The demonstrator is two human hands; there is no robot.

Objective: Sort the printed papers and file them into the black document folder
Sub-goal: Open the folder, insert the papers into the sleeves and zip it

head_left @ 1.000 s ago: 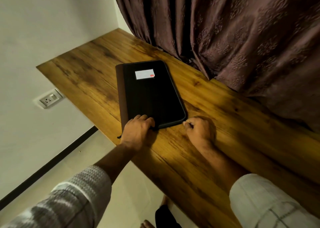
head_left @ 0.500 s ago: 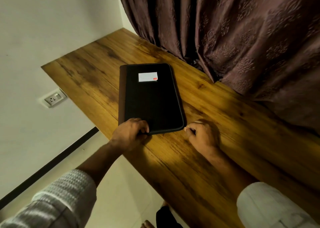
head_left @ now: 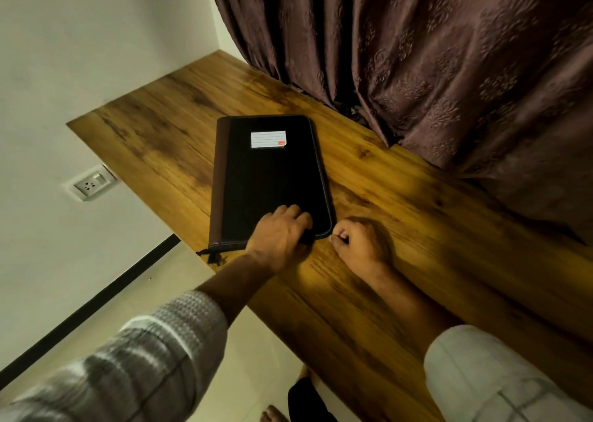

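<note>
Past the wall socket [head_left: 91, 184], a closed black document folder [head_left: 272, 177] lies on the wooden table [head_left: 167, 139]. The left hand [head_left: 277, 237] curls its fingers together over the folder's near edge. The right hand [head_left: 362, 245], fisted, rests just beside it. A brown curtain [head_left: 449, 68] drapes behind.

Under my left hand [head_left: 279, 238] the black document folder [head_left: 272, 181] has a matt, finely grained, cloth-like face. The strip on its side away from my right hand [head_left: 362, 245] looks smooth, brown and leather-like. Beyond my knuckles its label [head_left: 268, 139] is plain white paper. The bench [head_left: 369, 293] beneath both hands is varnished wood with a soft sheen over the grain. Past my right hand the curtain [head_left: 449, 68] is heavy cloth with a raised floral pattern. My left sleeve [head_left: 144, 357] is coarse woven fabric
</note>
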